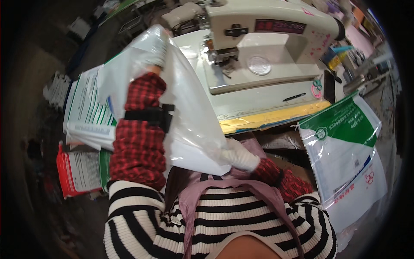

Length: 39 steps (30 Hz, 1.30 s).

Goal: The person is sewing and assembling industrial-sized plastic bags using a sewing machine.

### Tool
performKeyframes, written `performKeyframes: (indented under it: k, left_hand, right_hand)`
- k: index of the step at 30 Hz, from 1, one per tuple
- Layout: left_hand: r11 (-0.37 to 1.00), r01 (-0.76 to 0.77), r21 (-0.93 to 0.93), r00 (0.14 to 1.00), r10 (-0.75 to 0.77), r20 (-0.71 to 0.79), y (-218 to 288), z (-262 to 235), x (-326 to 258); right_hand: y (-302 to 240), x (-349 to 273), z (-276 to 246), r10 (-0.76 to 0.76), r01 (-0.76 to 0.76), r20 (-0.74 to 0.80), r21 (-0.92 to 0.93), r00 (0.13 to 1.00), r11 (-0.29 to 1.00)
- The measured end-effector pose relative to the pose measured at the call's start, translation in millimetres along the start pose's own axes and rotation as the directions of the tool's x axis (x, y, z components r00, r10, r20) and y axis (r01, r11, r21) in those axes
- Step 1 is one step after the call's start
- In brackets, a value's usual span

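A large white plastic woven bag (pixel 189 99) lies across the near left part of the sewing table, with a glossy clear film over it. My left hand (pixel 158 54), in a pale glove, reaches to the bag's far end; motion and the shiny film blur its fingers. Close to my body, my right hand (pixel 241 155), in a white glove, pinches the bag's near right corner. A white sewing machine (pixel 271 21) stands beyond the bag, its needle end just right of the bag's far part.
Green-and-white printed bags (pixel 88 99) lie at the left, above a red bag (pixel 77 172). Another green-and-white bag (pixel 340 129) hangs off the right side. On the table are scissors (pixel 317 89), a black pen (pixel 294 97) and a phone (pixel 329 86). Yellow material (pixel 276 116) lines the near edge.
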<state>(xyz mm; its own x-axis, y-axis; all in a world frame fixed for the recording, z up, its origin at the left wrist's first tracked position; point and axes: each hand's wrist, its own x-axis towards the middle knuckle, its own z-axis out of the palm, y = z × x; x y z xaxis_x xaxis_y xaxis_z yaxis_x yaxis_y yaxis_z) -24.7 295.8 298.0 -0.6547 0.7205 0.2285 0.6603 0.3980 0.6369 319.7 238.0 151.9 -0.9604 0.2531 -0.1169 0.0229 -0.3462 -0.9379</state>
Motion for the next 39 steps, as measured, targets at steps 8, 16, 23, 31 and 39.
performKeyframes:
  k: [8, 16, 23, 31, 39]
  left_hand:
    - [0.991, 0.131, -0.02, 0.924, -0.115, 0.366, -61, 187, -3]
    - [0.827, -0.175, 0.535, 0.977, 0.077, 0.2, -51, 205, 49]
    - [0.704, -0.445, 0.554, 0.766, -0.022, 0.643, -7, 73, 8]
    - [0.962, -0.209, 0.176, 0.469, -0.059, 0.881, 20, 24, -110]
    - [0.851, -0.502, -0.157, 0.288, 0.335, 0.897, 27, 59, -147]
  right_hand:
    - [10, -96, -30, 0.304, -0.066, -0.48, 0.451, 0.823, 0.89]
    - [-57, -43, -53, 0.135, -0.374, -0.349, -0.877, 0.927, 0.301]
    - [-93, 100, -91, -0.111, -0.254, -0.314, -0.895, 0.943, 0.367]
    - [-96, 132, -120, 0.112, -0.219, -0.29, -0.368, 0.95, 0.904]
    - [-83, 126, -106, 0.115, -0.294, -0.347, -0.525, 0.931, 0.798]
